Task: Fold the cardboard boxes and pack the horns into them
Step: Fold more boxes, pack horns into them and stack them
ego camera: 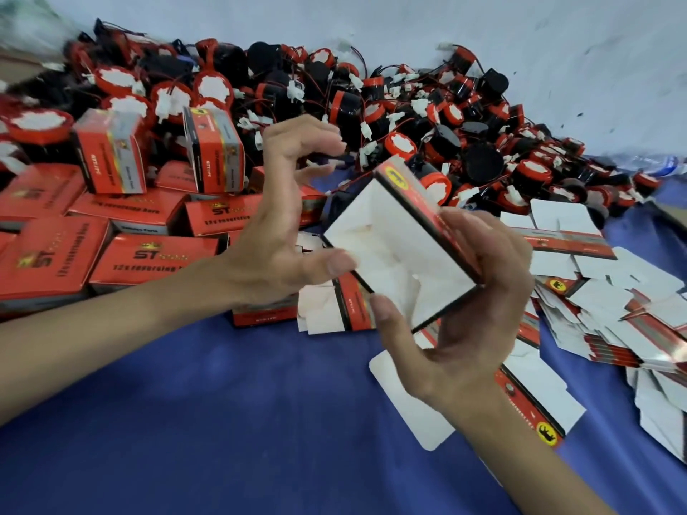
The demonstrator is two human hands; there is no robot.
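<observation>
My right hand (468,306) grips a red cardboard box (401,236) at centre, held up with its folded white end flaps facing me, thumb below and fingers over its far red side. My left hand (275,232) hovers just left of the box with fingers spread and loosely curled; its thumb tip lies at the white flaps, and whether it touches them I cannot tell. A big pile of black-and-red horns (409,117) with white plugs and thin wires lies behind. Flat unfolded boxes (613,291) are heaped on the right.
Several closed red boxes (122,232) are stacked at the left, two standing upright on top. One flat box blank (535,399) lies under my right wrist. All rests on a blue cloth (230,403); a pale wall rises behind the horn pile.
</observation>
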